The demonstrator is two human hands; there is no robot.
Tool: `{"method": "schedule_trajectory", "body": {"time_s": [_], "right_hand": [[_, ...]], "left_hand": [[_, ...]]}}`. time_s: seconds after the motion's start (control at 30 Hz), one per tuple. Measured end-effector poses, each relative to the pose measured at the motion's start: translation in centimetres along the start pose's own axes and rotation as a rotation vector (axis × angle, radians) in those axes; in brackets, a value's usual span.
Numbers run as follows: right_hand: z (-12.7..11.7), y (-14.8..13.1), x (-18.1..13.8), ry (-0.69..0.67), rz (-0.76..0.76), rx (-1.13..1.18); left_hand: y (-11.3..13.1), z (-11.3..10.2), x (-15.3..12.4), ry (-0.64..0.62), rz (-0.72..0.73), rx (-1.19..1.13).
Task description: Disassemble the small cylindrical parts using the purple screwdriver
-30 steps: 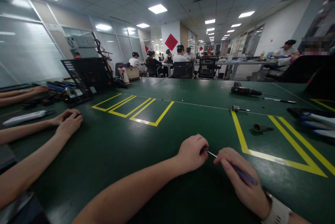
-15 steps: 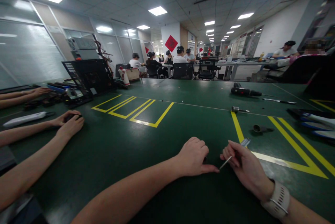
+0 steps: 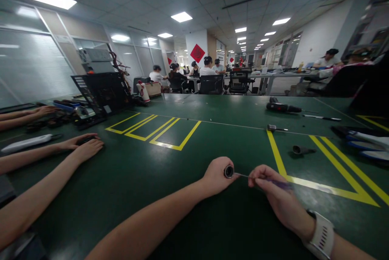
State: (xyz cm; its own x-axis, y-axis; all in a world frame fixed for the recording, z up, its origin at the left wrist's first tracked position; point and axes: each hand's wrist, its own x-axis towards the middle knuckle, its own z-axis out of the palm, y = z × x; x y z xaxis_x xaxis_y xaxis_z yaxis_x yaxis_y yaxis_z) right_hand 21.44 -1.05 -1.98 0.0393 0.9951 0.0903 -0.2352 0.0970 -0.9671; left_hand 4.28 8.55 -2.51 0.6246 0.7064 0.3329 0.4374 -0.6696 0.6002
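Near the front middle of the green table, my left hand (image 3: 212, 178) is closed around a dark cylindrical part (image 3: 229, 171). The part's round open end faces me. To its right, my right hand (image 3: 275, 191) pinches a screwdriver (image 3: 242, 175). Its thin metal shaft points left and its tip is at the cylindrical part by my left fingers; whether it enters the part I cannot tell. The purplish handle (image 3: 282, 185) is blurred and partly behind my right hand.
Farther right lie a dark cone-shaped piece (image 3: 302, 150), a metal cylinder with a shaft (image 3: 276, 128), a power drill (image 3: 282, 107) and a thin pen-like tool (image 3: 322, 118). At left, another person's hands (image 3: 86, 147) hold a dark object. Yellow tape (image 3: 190, 135) marks the table.
My left hand has turned, bringing the cylindrical part's open end into view. The screwdriver shaft has swung from slanted to nearly level, and my right hand has shifted slightly left.
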Motion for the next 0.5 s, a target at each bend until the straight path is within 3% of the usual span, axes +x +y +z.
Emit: {"method": "schedule_trajectory", "body": {"time_s": [0.1, 0.23, 0.37, 0.5], "right_hand": [[0.5, -0.2, -0.6, -0.106, -0.080, -0.325], [1.2, -0.4, -1.2, -0.055, -0.166, -0.527], [1.5, -0.4, -1.4, -0.006, -0.181, -0.536], [1.3, -0.3, -1.1, -0.021, -0.106, -0.388]], "left_hand": [[0.1, 0.0, 0.0, -0.055, 0.048, 0.013], [0.2, 0.1, 0.0, -0.072, 0.102, 0.065], [0.1, -0.1, -0.1, -0.061, 0.174, 0.087], [0.1, -0.3, -0.2, -0.041, 0.216, 0.033]]}}
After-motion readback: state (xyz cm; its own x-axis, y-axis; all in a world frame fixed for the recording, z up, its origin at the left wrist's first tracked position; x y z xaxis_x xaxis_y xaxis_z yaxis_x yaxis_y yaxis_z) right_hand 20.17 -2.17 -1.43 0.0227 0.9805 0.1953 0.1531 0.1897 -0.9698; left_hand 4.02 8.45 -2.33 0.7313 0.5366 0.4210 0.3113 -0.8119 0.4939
